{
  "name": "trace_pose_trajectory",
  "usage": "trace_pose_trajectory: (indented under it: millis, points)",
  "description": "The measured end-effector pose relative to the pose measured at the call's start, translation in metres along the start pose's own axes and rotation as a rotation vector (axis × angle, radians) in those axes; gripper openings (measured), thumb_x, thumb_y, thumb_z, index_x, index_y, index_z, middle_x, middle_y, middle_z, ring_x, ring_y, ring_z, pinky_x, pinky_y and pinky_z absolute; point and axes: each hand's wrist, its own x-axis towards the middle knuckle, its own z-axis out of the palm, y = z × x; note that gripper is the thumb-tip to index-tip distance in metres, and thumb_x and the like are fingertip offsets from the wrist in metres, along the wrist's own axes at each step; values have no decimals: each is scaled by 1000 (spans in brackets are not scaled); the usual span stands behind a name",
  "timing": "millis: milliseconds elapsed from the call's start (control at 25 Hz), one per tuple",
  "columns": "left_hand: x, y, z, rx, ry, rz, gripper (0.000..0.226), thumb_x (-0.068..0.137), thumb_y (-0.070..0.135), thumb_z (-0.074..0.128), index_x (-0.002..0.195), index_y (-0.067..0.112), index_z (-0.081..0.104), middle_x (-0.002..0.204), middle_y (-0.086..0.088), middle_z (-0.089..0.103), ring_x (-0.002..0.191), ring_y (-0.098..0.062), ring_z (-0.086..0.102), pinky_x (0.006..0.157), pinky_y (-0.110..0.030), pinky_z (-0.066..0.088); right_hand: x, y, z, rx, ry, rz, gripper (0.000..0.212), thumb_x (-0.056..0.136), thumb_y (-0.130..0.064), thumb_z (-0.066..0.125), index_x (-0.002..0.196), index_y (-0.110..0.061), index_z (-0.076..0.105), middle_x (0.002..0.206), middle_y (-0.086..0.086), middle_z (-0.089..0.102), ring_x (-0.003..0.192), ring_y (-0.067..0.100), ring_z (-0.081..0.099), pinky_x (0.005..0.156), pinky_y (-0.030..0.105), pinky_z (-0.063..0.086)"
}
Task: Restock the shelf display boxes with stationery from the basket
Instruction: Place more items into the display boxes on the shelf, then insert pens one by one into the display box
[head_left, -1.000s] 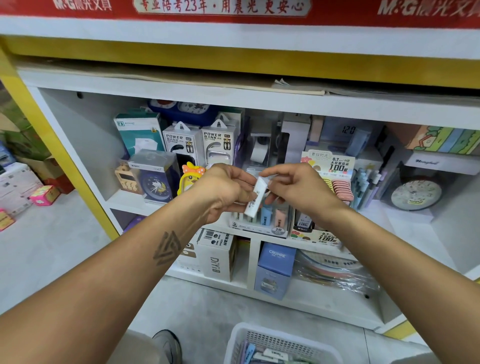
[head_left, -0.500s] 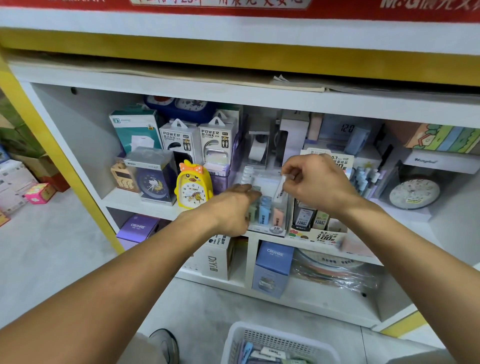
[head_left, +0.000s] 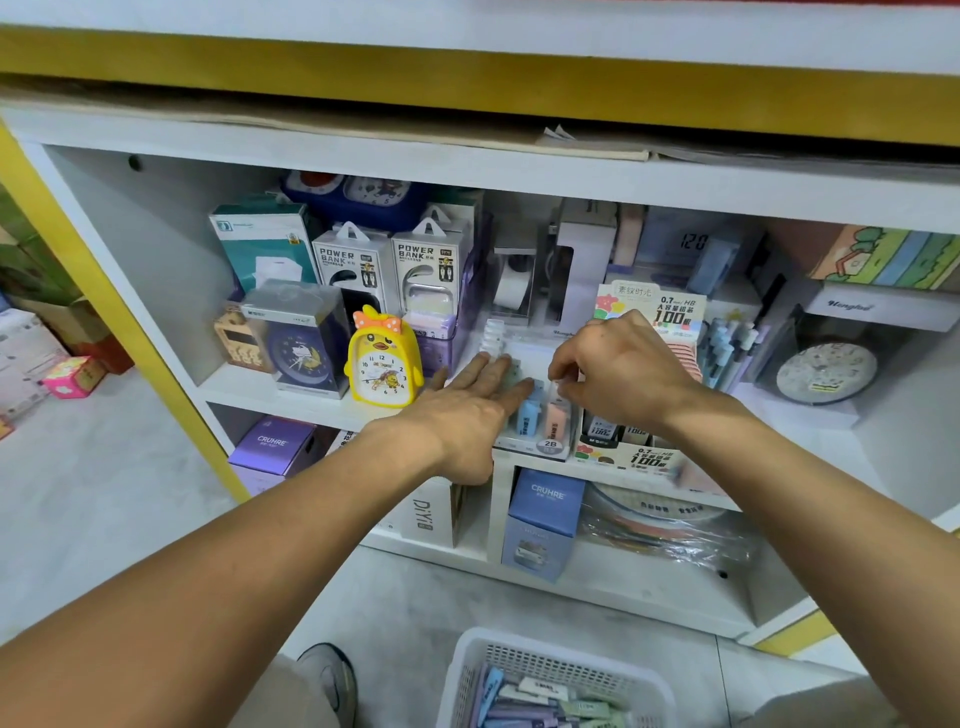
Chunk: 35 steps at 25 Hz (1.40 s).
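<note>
On the middle shelf stands a clear display box (head_left: 549, 447) marked 2B, with blue (head_left: 527, 415) and pink (head_left: 556, 420) stationery packs upright in it. My left hand (head_left: 467, 410) lies flat with straight fingers, its tips touching the box's left packs. My right hand (head_left: 623, 369) hovers over the box's right side, thumb and forefinger curled and pinching a small pale pack that is mostly hidden by the fingers. The white basket (head_left: 519, 642) sits on the floor below, holding several pastel packs.
A yellow duck alarm clock (head_left: 384, 364) stands just left of the box and power bank boxes (head_left: 431, 265) behind it. A 0.7 HB lead display box (head_left: 649, 458) is on the right. A blue CRUHRE carton (head_left: 545, 514) sits on the shelf below. My shoe (head_left: 332, 675) is beside the basket.
Both hands moved from mid-air down to the 2B box. The left hand let go of the white pack and flattened onto the box; the right carried the pack down into it.
</note>
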Motion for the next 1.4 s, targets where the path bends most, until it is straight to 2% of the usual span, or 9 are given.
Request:
trace_pose_trajectory:
  millis: [200,440,680,800,880,960,1120,1240,1400]
  points:
    - [1,-1,2,-7,10,51,99,82,14,55,158,26,-7,166,-2,-13,153,-18,-6,122,-41,6,2,4,0,23,-19,-7,16,86,-18,68,96,-27,77,96,-12,75,94,14,64,101,36,36]
    - [3,0,2,-20,-5,46,98,82,14,55,158,25,-6,166,-3,-12,153,-17,-5,123,-41,8,2,4,14,-45,-31,-41,9,89,-18,69,91,-25,73,91,-8,72,91,19,62,89,34,32]
    - [-3,7,-7,-24,32,25,88,83,9,53,158,20,8,166,-6,2,152,-21,9,122,-43,17,-10,1,6,-51,-20,-21,31,93,-17,55,118,-28,69,119,-3,67,114,22,53,102,43,40]
    - [-19,24,-10,-55,386,99,54,77,4,51,131,10,51,133,-12,50,128,-30,47,95,-39,46,-40,-17,1,357,112,115,26,83,-21,55,98,-30,74,94,-8,73,84,9,66,78,26,54]
    - [-26,44,3,-109,555,117,32,74,7,51,104,13,61,106,-11,59,106,-33,57,71,-35,42,-69,-28,19,530,97,197,25,74,-20,53,85,-25,76,78,-8,72,70,6,64,63,18,49]
    - [-29,68,35,-152,396,140,22,75,11,52,93,17,62,99,-11,64,97,-33,61,66,-33,41,-102,-29,56,483,-148,232,24,76,-14,57,88,-20,77,83,0,74,76,14,66,67,22,49]
    - [-19,99,129,57,-330,240,29,85,11,56,112,5,66,113,-15,67,103,-32,62,79,-38,53,-170,-16,152,250,-815,211,31,85,-9,59,111,-15,73,99,3,73,89,18,69,78,28,56]
    - [-13,111,203,39,-533,208,26,89,19,64,109,3,58,117,-16,63,101,-30,61,74,-33,48,-219,-7,229,200,-915,305,32,88,-9,60,119,-6,68,120,13,67,109,30,63,93,38,55]
    - [-21,127,300,-57,-570,176,35,83,11,66,115,1,57,117,-20,61,103,-33,62,76,-36,51,-273,-7,302,488,-900,556,31,91,5,56,121,12,54,105,18,63,109,46,60,79,23,51]
